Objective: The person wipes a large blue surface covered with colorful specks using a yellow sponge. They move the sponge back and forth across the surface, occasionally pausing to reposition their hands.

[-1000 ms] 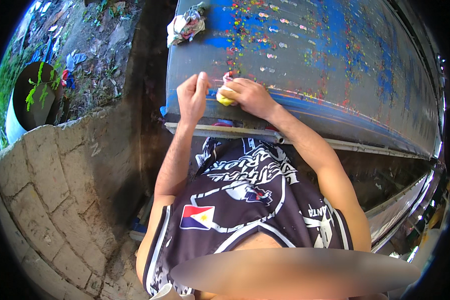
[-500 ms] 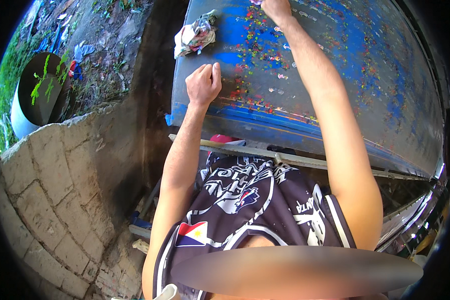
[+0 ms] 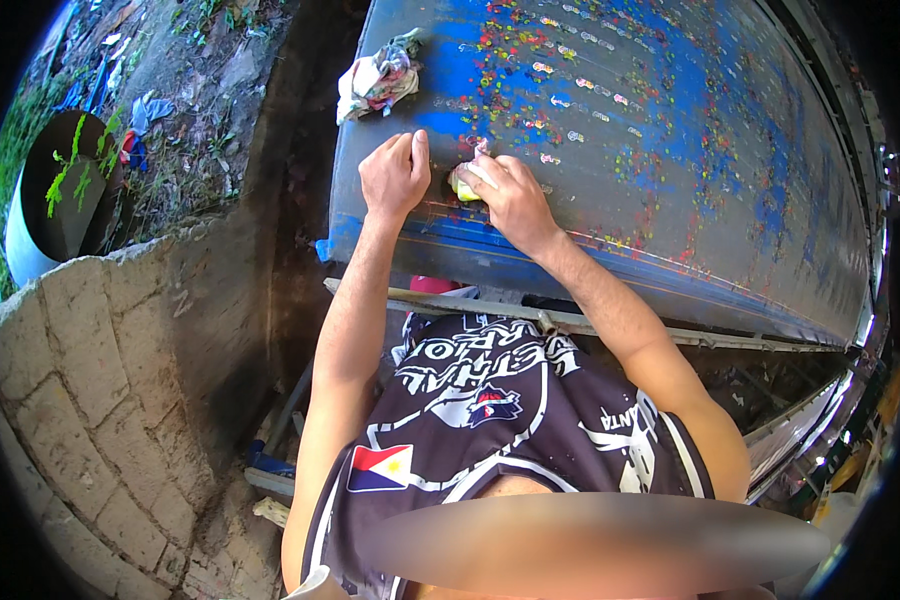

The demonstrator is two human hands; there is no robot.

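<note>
Paint-stained dark and blue, the long flat table (image 3: 660,215) carries rows of small printed figures and many red, yellow and green specks. My right hand (image 3: 517,203) is closed on a small rag (image 3: 470,183), whitish with yellow and pink, pressed to the surface near the front edge. Just left of it, my left hand (image 3: 395,178) rests on the table as a fist with the thumb along the top; nothing shows in it. Beyond that fist lies a crumpled, stained white cloth (image 3: 380,80) at the table's left edge.
A metal rail (image 3: 430,300) runs along the table's front, close to my body. To the left stands a rough block wall (image 3: 110,350); past it are a wide round pipe (image 3: 30,235) and littered ground with plants.
My right hand has come back from the far part of the table with the rag, to beside my left fist. My left hand stays almost in place.
</note>
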